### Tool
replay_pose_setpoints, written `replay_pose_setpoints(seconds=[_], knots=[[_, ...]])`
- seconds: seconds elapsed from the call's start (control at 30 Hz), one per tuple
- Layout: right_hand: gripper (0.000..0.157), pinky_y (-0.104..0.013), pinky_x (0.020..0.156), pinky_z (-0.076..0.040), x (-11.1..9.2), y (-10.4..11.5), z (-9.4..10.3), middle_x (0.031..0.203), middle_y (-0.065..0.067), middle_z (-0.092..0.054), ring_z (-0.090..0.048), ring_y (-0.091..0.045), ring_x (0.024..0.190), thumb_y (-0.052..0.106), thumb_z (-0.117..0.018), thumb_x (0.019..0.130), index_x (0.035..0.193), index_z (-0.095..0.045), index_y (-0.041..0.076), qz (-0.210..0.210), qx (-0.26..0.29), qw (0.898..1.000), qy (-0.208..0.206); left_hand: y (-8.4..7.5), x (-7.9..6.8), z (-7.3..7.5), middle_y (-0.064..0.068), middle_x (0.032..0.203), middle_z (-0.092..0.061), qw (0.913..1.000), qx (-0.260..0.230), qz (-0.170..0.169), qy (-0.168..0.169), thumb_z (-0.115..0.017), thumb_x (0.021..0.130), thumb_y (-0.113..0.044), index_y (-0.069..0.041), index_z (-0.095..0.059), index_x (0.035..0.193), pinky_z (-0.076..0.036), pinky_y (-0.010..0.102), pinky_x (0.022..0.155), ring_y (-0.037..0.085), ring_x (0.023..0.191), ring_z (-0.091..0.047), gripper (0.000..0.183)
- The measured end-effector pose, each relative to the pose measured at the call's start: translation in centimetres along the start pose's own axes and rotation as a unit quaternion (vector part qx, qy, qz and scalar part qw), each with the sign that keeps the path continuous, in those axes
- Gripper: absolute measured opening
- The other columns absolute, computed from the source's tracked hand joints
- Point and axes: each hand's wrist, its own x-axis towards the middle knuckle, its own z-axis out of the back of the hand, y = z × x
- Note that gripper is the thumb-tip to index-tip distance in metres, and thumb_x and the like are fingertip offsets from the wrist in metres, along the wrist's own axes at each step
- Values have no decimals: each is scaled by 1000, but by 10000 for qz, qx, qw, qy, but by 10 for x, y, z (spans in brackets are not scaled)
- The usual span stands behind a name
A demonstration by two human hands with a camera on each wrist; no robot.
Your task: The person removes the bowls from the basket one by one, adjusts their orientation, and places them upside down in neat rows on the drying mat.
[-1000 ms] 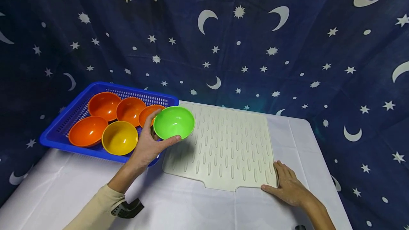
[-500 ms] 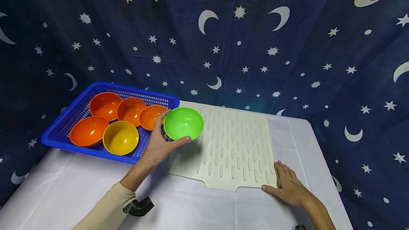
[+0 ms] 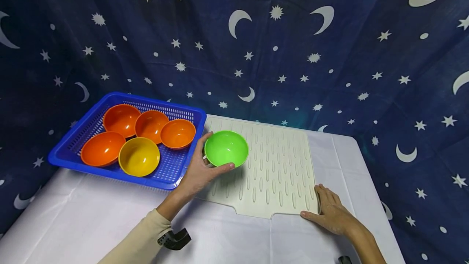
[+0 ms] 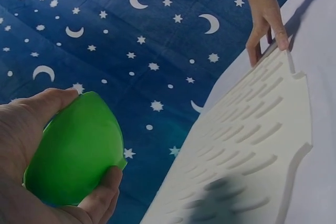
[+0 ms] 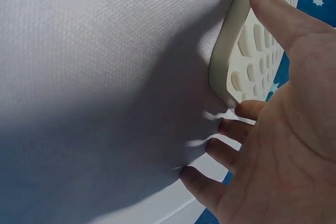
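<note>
A green bowl (image 3: 226, 148) is held in my left hand (image 3: 194, 176), the thumb at its near side and the fingers round its left. In the left wrist view the bowl (image 4: 79, 145) hangs in the air, its shadow falling on the cream ridged drying mat (image 4: 257, 124). My right hand (image 3: 334, 215) touches the front right corner of that mat (image 3: 275, 162). From the right wrist view, the thumb lies on the mat's front edge while the loosely bent fingers of the right hand (image 5: 294, 129) reach along its right side.
A blue perforated basket (image 3: 172, 159) stands on the left, partly behind the left forearm. Inside it are several orange bowls (image 3: 178, 133) and one yellow bowl (image 3: 139, 157). White cloth (image 3: 227, 239) covers the table; a dark blue curtain (image 3: 205, 19) with stars and moons hangs behind.
My left hand has carried the green bowl rightward, from beside the basket to over the mat's left part, lately also a little lower and nearer. The right hand has stayed at the corner.
</note>
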Motion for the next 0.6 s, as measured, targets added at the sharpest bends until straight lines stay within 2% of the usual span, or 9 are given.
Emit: replay_pose_setpoints(seconds=[0.17, 0.4, 0.6], knots=[[111, -75, 105, -25, 1, 0, 0, 152, -42, -23, -20, -59, 138, 61, -73, 85, 148, -26, -16, -62, -26, 10000, 37, 10, 2, -7, 20, 153, -28, 9997, 232, 27, -23, -89, 78, -15, -15, -24, 158, -46, 54, 102, 47, 132, -44, 103], [110, -76, 104, -25, 1, 1, 2, 152, -43, -23, -21, -59, 137, 62, -72, 85, 149, -26, -14, -135, -25, 9998, 125, 27, 9, -12, 24, 151, -31, 9998, -23, 135, 123, -89, 78, -13, -15, -24, 158, -47, 53, 101, 45, 129, -46, 103], [108, -76, 101, -28, 2, 0, 3, 151, -43, -24, -23, -58, 136, 62, -74, 84, 148, -27, -12, -173, 42, 9997, 142, 41, 14, -15, 25, 150, -32, 9995, -50, 267, 147, -88, 78, -13, -15, -25, 158, -44, 56, 104, 45, 128, -47, 102]])
